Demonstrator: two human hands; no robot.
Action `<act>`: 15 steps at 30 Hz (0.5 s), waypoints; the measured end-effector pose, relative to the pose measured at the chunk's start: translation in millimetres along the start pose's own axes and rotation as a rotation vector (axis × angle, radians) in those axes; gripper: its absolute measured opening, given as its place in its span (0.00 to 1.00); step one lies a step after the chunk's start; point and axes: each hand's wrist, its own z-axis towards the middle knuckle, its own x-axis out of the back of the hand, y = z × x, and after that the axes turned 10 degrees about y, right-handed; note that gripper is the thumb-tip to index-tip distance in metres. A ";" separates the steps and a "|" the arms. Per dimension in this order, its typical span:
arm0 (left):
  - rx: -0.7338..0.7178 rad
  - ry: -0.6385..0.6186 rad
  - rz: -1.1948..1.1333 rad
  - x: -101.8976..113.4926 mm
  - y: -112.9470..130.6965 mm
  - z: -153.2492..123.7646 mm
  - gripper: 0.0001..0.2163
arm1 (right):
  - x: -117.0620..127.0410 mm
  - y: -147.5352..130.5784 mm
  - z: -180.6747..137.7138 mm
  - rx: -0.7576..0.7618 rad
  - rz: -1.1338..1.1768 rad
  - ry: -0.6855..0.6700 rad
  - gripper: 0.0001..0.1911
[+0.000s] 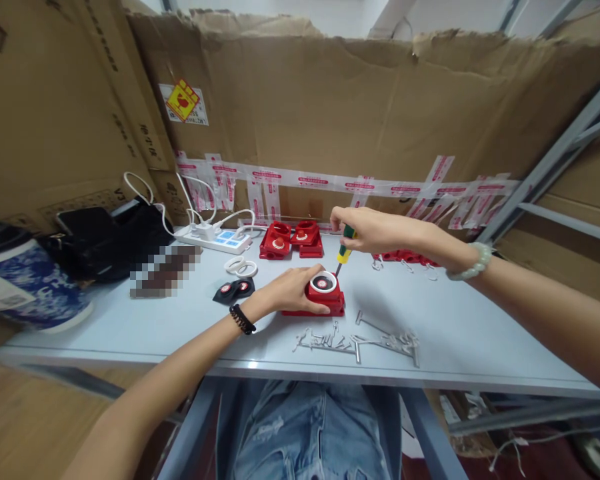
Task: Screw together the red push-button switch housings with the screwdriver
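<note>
My right hand (359, 229) is closed round the green and yellow handle of a screwdriver (345, 253). Its shaft slants down to the right back corner of a red plastic part (336, 303); whether the tip sits in a screw is too small to tell. A white ring (323, 274) with a dark centre and a red and white label lies on top of that part. With fingers and thumb around the red part, my left hand (300, 289) grips it against the table. Just in front lie several small silver-grey pieces (330, 340) and T-shaped rods (387, 330).
Two more red parts (275, 241) stand behind, with white rings (241, 267) and dark labelled discs (234, 290) to the left. A white power strip (215, 237), a black bag (110, 240) and a large blue-white cup (27, 280) occupy the left. Cardboard (330, 107) walls the back.
</note>
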 end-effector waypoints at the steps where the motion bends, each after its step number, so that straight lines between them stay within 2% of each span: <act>1: 0.006 -0.009 0.007 1.1 1.2 0.3 0.29 | 1.3 -0.9 -0.8 0.011 0.021 -0.022 0.13; 4: 0.028 -0.026 0.034 3.7 4.6 0.9 0.30 | 3.2 -7.9 -4.8 -0.067 -0.018 -0.029 0.13; 8: 0.029 -0.032 0.027 3.4 4.3 0.7 0.31 | 0.7 -11.2 -5.3 -0.197 -0.142 0.066 0.12; 10: 0.018 -0.025 0.019 2.1 2.3 0.4 0.31 | 0.3 -8.1 -2.9 -0.133 -0.076 0.082 0.12; 12: 0.014 -0.018 0.020 0.8 0.2 0.2 0.30 | 0.8 -5.4 -0.8 -0.055 0.047 0.046 0.18; 15: 0.008 -0.005 0.030 -0.2 -1.0 0.4 0.30 | -0.2 -6.0 -0.6 -0.050 0.106 0.022 0.22</act>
